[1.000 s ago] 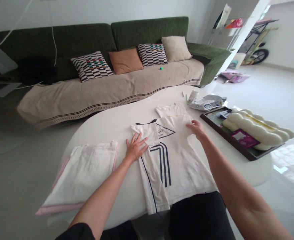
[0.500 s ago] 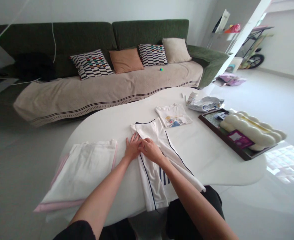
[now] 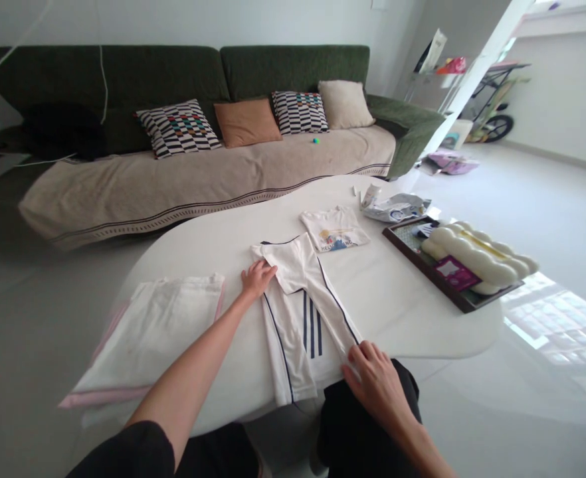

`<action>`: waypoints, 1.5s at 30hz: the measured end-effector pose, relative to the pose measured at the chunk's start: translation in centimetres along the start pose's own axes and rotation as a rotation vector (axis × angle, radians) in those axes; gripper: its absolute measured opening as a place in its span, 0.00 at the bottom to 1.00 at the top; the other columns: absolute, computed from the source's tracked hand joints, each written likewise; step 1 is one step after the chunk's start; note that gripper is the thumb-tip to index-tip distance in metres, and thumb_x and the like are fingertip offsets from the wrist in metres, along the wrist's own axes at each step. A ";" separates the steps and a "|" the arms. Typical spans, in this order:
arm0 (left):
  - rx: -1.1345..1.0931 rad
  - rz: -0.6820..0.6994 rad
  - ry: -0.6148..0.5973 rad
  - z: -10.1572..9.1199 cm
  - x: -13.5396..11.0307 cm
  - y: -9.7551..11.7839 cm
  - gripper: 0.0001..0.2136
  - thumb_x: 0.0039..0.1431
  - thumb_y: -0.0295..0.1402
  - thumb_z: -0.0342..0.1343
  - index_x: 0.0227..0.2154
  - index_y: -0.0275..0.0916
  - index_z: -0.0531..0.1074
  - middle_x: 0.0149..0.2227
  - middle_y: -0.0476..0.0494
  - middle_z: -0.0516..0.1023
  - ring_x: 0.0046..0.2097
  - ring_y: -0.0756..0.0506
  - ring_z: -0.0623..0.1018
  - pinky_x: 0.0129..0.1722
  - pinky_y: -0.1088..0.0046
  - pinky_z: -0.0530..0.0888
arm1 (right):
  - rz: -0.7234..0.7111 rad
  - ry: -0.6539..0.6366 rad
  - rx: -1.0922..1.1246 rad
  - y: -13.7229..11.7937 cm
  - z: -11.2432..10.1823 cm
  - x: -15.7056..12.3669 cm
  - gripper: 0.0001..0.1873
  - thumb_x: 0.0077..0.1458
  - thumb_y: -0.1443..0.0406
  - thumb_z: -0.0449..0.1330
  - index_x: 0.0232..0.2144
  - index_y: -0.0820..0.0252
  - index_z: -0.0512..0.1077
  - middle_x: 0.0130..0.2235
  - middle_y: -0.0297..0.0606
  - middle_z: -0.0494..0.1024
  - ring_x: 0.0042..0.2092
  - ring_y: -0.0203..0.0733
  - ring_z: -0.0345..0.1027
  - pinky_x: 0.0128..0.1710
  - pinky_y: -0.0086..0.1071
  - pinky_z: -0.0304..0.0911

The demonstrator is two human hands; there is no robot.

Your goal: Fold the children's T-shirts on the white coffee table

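1. Looking down from the head camera, the white jersey (image 3: 297, 312) with navy stripes lies on the white table (image 3: 397, 312), just in front of the person, with its hem at the near edge.
2. The left hand (image 3: 257, 279) lies flat and open on the jersey's upper left part, near the shoulder, fingers together, gripping nothing.
3. The right hand (image 3: 375, 382) rests knuckles-up at the lower right corner of the hem, fingers bent onto the cloth. Whether they pinch it is hidden beneath the hand.
4. Changed in the last second: the jersey lay spread wide, and its right side has since been brought over the middle, so it is now a narrow strip. The right hand has left the left one near the collar and come down to the hem. The lengthwise fold looks made, judging by the straight right edge.
5. Around it: a folded white cloth with pink edging (image 3: 158, 332) to the left, a small printed tee (image 3: 337, 229) beyond, a dark tray (image 3: 422, 271) holding a wavy white object (image 3: 477, 249), and a green sofa (image 3: 293, 66) behind.
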State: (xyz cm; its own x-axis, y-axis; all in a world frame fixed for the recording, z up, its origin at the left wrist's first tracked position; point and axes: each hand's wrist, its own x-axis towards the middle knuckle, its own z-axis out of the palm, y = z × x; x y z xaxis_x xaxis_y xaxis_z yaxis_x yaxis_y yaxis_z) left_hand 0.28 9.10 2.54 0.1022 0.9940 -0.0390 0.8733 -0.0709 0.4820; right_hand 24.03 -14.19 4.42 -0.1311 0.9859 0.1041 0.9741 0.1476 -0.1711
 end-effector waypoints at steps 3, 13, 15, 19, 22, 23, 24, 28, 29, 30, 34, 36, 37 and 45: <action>-0.007 -0.100 0.058 -0.6 1.1 1.7 0.18 0.52 0.51 0.46 0.30 0.45 0.74 0.49 0.45 0.70 0.53 0.36 0.64 0.49 0.51 0.59 | -0.004 0.037 -0.040 -1.0 0.0 0.1 0.03 0.51 0.68 0.51 0.27 0.58 0.65 0.29 0.38 0.67 0.35 0.42 0.61 0.36 0.35 0.52; 0.002 -0.181 0.153 -0.9 2.8 3.7 0.11 0.57 0.34 0.43 0.38 0.39 0.67 0.36 0.43 0.75 0.40 0.44 0.74 0.37 0.72 0.68 | -0.032 0.021 0.278 -3.1 -1.4 -0.5 0.09 0.53 0.71 0.47 0.32 0.58 0.67 0.28 0.36 0.70 0.33 0.40 0.63 0.35 0.32 0.57; 0.014 -0.228 0.153 -1.1 2.4 3.2 0.13 0.55 0.33 0.46 0.42 0.37 0.64 0.38 0.39 0.74 0.41 0.42 0.74 0.38 0.70 0.68 | -0.109 -0.059 0.354 -3.3 -1.7 -0.3 0.09 0.54 0.70 0.47 0.33 0.57 0.68 0.29 0.35 0.71 0.33 0.39 0.64 0.35 0.31 0.59; 0.100 -0.121 0.291 -0.8 1.6 4.1 0.21 0.56 0.34 0.46 0.52 0.34 0.56 0.50 0.33 0.65 0.51 0.39 0.67 0.48 0.64 0.65 | -0.137 0.003 0.402 -2.6 -1.4 2.2 0.14 0.56 0.70 0.44 0.38 0.57 0.68 0.37 0.39 0.72 0.39 0.39 0.66 0.40 0.32 0.62; 0.187 0.204 0.285 0.9 1.4 6.3 0.20 0.57 0.32 0.43 0.53 0.34 0.57 0.56 0.34 0.58 0.58 0.41 0.57 0.57 0.63 0.55 | -0.184 0.083 0.317 -2.1 0.1 4.7 0.20 0.56 0.71 0.43 0.49 0.57 0.64 0.48 0.43 0.69 0.48 0.42 0.64 0.48 0.37 0.60; 0.202 0.286 0.223 1.7 1.5 6.9 0.20 0.57 0.33 0.43 0.53 0.34 0.58 0.57 0.35 0.57 0.60 0.41 0.54 0.58 0.62 0.53 | -0.201 0.087 0.273 -2.0 0.7 5.4 0.22 0.56 0.70 0.44 0.52 0.57 0.61 0.51 0.43 0.67 0.51 0.43 0.61 0.50 0.39 0.58; 0.214 0.329 0.151 2.6 1.6 7.4 0.21 0.57 0.35 0.43 0.54 0.35 0.58 0.59 0.36 0.54 0.61 0.40 0.51 0.58 0.59 0.51 | -0.211 0.076 0.231 -1.9 1.4 5.9 0.23 0.57 0.69 0.44 0.54 0.57 0.59 0.54 0.43 0.64 0.53 0.44 0.58 0.52 0.41 0.56; 0.204 0.232 -0.037 4.9 2.6 7.9 0.28 0.53 0.50 0.45 0.56 0.47 0.55 0.63 0.45 0.45 0.61 0.30 0.43 0.55 0.43 0.47 | -0.171 -0.007 0.107 -1.7 3.3 6.1 0.27 0.57 0.61 0.47 0.59 0.56 0.52 0.60 0.41 0.54 0.60 0.51 0.44 0.54 0.49 0.48; 0.195 0.213 -0.058 5.0 3.1 7.7 0.29 0.52 0.52 0.45 0.57 0.50 0.54 0.63 0.48 0.43 0.61 0.29 0.41 0.54 0.40 0.46 | -0.156 -0.022 0.087 -1.7 3.5 5.8 0.28 0.57 0.60 0.47 0.59 0.55 0.50 0.60 0.40 0.52 0.61 0.53 0.40 0.54 0.50 0.47; 0.188 0.210 -0.073 5.0 3.5 7.5 0.30 0.50 0.55 0.45 0.57 0.54 0.53 0.63 0.50 0.42 0.61 0.28 0.40 0.53 0.39 0.45 | -0.142 -0.032 0.072 -1.7 3.6 5.5 0.29 0.57 0.59 0.47 0.60 0.54 0.48 0.61 0.39 0.50 0.61 0.54 0.37 0.54 0.52 0.46; 0.187 0.222 -0.113 4.3 5.4 6.9 0.33 0.46 0.58 0.47 0.56 0.60 0.51 0.63 0.54 0.40 0.61 0.26 0.36 0.50 0.34 0.41 | -0.123 -0.049 0.050 -1.9 3.4 4.6 0.31 0.56 0.58 0.47 0.61 0.50 0.43 0.62 0.37 0.43 0.62 0.56 0.31 0.53 0.57 0.45; 0.187 0.216 -0.109 4.2 6.1 6.8 0.31 0.48 0.57 0.45 0.57 0.60 0.50 0.63 0.55 0.41 0.61 0.26 0.36 0.50 0.33 0.38 | -0.131 -0.065 0.055 -2.0 3.4 4.2 0.32 0.56 0.57 0.47 0.61 0.49 0.42 0.63 0.37 0.42 0.62 0.58 0.29 0.52 0.58 0.44; 0.187 0.216 -0.101 4.2 6.3 6.7 0.31 0.49 0.57 0.44 0.57 0.60 0.50 0.63 0.55 0.42 0.61 0.27 0.36 0.49 0.33 0.37 | -0.138 -0.078 0.060 -2.1 3.4 3.9 0.32 0.56 0.57 0.48 0.61 0.48 0.42 0.63 0.37 0.41 0.62 0.58 0.29 0.52 0.59 0.44; 0.212 0.275 -0.151 3.1 7.4 6.8 0.28 0.55 0.53 0.40 0.58 0.56 0.49 0.63 0.52 0.42 0.62 0.30 0.38 0.50 0.34 0.39 | -0.251 -0.328 0.183 -3.5 1.7 -0.9 0.49 0.44 0.55 0.59 0.61 0.50 0.35 0.63 0.38 0.36 0.61 0.62 0.27 0.54 0.59 0.41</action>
State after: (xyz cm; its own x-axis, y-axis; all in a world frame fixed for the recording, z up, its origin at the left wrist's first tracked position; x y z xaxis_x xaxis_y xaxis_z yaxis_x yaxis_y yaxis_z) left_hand 8.45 15.74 2.78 0.4019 0.9130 -0.0695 0.8810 -0.3649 0.3012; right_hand 20.45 -15.44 3.24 -0.4395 0.8863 -0.1460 0.8599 0.3682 -0.3537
